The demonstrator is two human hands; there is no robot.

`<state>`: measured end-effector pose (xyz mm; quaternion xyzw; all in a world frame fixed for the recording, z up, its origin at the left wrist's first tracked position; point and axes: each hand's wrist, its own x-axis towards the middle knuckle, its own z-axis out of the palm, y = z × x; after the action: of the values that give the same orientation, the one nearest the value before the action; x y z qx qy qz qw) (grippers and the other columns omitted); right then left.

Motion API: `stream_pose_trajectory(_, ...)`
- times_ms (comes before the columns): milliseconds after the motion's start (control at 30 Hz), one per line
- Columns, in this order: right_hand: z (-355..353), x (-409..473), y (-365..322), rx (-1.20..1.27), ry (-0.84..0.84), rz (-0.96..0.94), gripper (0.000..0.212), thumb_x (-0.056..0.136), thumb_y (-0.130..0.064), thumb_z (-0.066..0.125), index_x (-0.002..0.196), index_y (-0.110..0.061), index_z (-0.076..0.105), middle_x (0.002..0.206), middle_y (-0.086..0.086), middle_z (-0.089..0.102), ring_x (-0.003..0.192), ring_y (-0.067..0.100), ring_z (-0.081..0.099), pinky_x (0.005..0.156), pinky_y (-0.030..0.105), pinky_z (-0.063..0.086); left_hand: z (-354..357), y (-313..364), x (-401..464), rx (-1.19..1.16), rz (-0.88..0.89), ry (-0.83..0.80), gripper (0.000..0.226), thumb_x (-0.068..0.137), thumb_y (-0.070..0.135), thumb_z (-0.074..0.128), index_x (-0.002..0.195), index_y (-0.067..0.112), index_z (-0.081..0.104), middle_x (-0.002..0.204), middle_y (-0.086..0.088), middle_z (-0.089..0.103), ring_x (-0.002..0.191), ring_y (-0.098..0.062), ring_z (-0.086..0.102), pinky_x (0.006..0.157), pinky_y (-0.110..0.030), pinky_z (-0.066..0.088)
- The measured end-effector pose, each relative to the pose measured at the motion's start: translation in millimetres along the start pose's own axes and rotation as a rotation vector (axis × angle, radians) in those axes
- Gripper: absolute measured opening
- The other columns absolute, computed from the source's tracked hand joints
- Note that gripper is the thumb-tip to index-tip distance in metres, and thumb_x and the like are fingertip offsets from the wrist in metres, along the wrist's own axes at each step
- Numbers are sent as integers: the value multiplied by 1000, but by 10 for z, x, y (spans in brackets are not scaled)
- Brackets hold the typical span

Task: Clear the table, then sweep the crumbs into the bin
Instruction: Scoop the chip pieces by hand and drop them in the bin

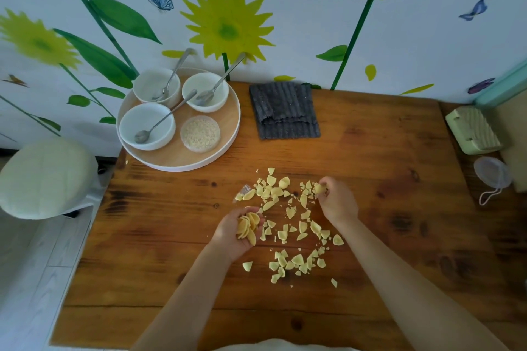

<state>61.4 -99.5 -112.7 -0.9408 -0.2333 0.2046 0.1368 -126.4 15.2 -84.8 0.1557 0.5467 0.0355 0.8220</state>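
The left hand (238, 232) lies palm up over the table (370, 179), fingers cupped round a stack of chips (248, 226); the right hand (336, 201) reaches further back and pinches one chip piece (318, 188) between thumb and fingertips, just above the wood; between and around both hands lie the crumbs (296, 225), pale yellow broken bits scattered over the middle of the table, one cluster near the right hand, another nearer the front edge, a few strays apart; a scrap of clear wrapper (242, 192) sits at the left rim of the scatter, touching a chip bit; at the back left corner a round tray (176, 159) overhangs the table edge a little and holds three white bowls (147, 125), each with a spoon (162, 120) leaning in it, plus a small clear tub (200, 133) of pale grains; just right of the tray, against the wall, a folded grey cloth (285, 111) lies flat; on a darker surface to the right of the table stand a green holder (470, 131) and a clear lid (492, 172) with a loop of cord; left of the table, lower down, a pale round stool (45, 177) shows; the wall (285, 23) behind is painted with yellow flowers, green stems and butterflies; whether a bin is anywhere near cannot be told.
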Motion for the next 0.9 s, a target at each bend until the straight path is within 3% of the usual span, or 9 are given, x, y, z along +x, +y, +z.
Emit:
stream_pose_trajectory(200, 37, -113, -26, -30, 17, -14, 18, 93, -25, 53, 107, -19, 62, 112, 2, 57, 78, 9, 51, 62, 23, 45, 15, 25, -2, -4, 8, 1, 25, 95, 13, 42, 83, 3, 62, 70, -12, 62, 63, -19, 58, 46, -22, 52)
stream_pose_trajectory(333, -47, -260, -163, 112, 3, -61, 20, 92, -27, 54, 105, -15, 62, 105, -1, 60, 71, 6, 51, 59, 15, 37, 39, 17, 29, -26, -16, -20, 25, 94, 12, 42, 88, 3, 64, 76, -14, 63, 68, -21, 60, 49, -25, 55)
stream_pose_trajectory(467, -177, -539, -587, 348, -407, -367, 16, 87, -26, 60, 98, -15, 62, 82, -17, 55, 57, 3, 46, 51, 11, 38, 113, -10, 58, -71, -60, -87, 25, 95, 16, 39, 97, 4, 61, 86, -13, 61, 76, -22, 58, 63, -32, 55)
stream_pose_trajectory(533, -157, -532, -689, 297, -423, -408, 9, 86, -24, 61, 94, -20, 62, 82, -17, 55, 62, 7, 51, 60, 20, 45, 139, -15, 49, -77, -66, -100, 25, 95, 18, 39, 92, 6, 61, 85, -12, 61, 76, -22, 58, 72, -37, 50)
stream_pose_trajectory(600, -128, -389, -689, 211, -322, -352, 10, 89, -22, 57, 97, -21, 62, 90, -11, 59, 56, 5, 49, 57, 23, 46, 134, 0, 31, -57, -53, -109, 23, 94, 15, 42, 92, 6, 63, 85, -12, 62, 77, -22, 59, 73, -36, 50)
stream_pose_trajectory(667, -110, -211, -645, 156, -218, -269, 18, 92, -19, 54, 109, -17, 60, 99, -5, 61, 52, 2, 44, 49, 15, 38, 91, 24, 24, -44, -37, -104, 19, 92, 12, 46, 89, 5, 64, 84, -12, 62, 77, -23, 60, 69, -35, 52)
stream_pose_trajectory(800, -58, 17, -650, 22, -174, -222, 30, 92, -24, 54, 122, -23, 54, 127, 3, 53, 89, 14, 61, 71, 25, 50, 23, 68, 5, -77, -20, -55, 20, 91, 10, 47, 82, 3, 64, 80, -14, 62, 72, -23, 59, 55, -29, 55)
stream_pose_trajectory(900, 16, 38, -728, -114, -219, -212, 24, 90, -24, 57, 114, -22, 56, 148, 9, 33, 96, 16, 63, 69, 25, 47, -12, 87, -4, -100, -22, -48, 19, 91, 10, 48, 84, 2, 63, 79, -14, 63, 71, -23, 60, 51, -27, 56)
